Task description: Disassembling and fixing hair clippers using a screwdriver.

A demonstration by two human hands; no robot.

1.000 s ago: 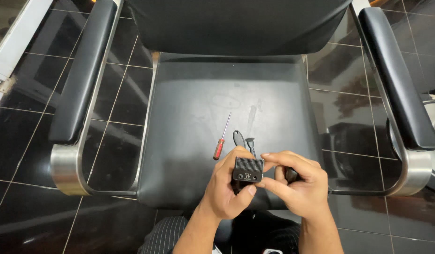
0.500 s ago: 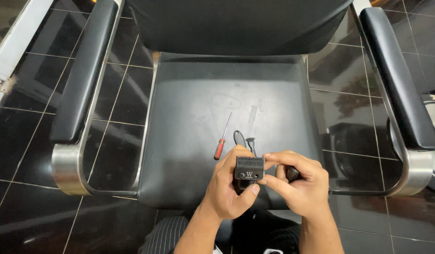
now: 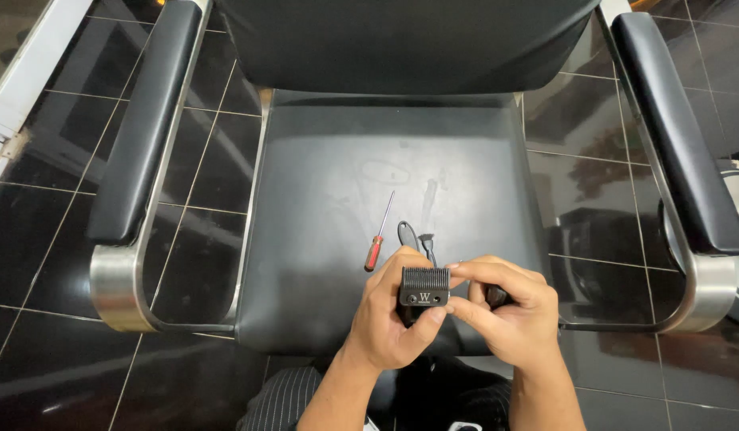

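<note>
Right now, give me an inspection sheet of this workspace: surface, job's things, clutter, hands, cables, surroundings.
Surface: black chair seat, scuffed, between two padded armrests.
Job's things: black clipper, toothed blade facing up, held over the seat's front edge.
Clutter: red-handled screwdriver lying on the seat; small dark parts beside it, too small to identify.
Hands: left hand grips the clipper from below; right hand pinches its blade end.
Cables: nothing seen.
Surroundings: glossy dark tiled floor; chrome chair frame; striped trouser leg at the bottom edge.
</note>
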